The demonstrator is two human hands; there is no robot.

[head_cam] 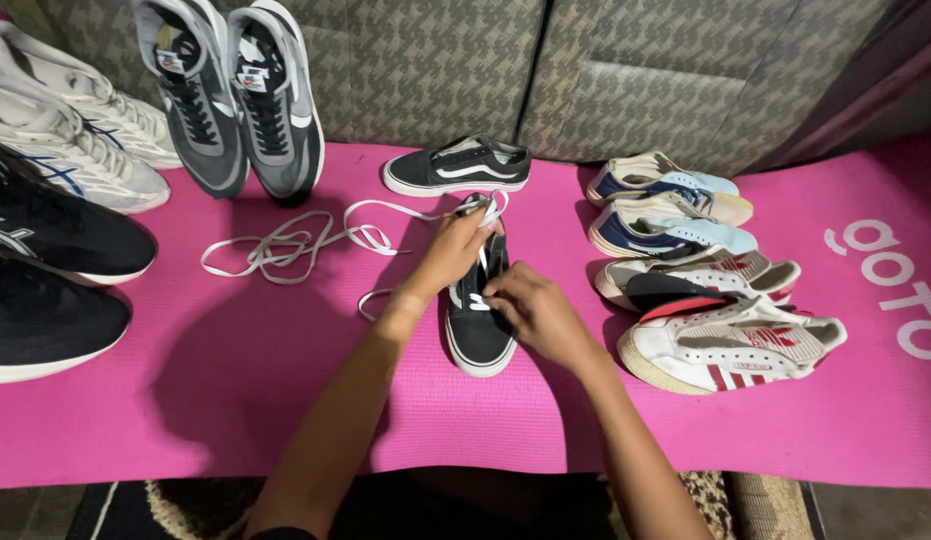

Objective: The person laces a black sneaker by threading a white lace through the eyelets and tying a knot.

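Fingers of the left hand (453, 250) pinch a white shoelace (285, 243); right hand (535, 312) fingers press the black skate sneaker (477, 320), mid pink mat (235, 380), patterned sofa (605, 80) beyond.

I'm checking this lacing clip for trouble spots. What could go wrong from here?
The long white lace trails in loose loops across the pink mat; pulling it through could knot it. The left hand and right hand crowd the black shoe, so an eyelet might be skipped. A tug might also nudge the other black shoe close behind.
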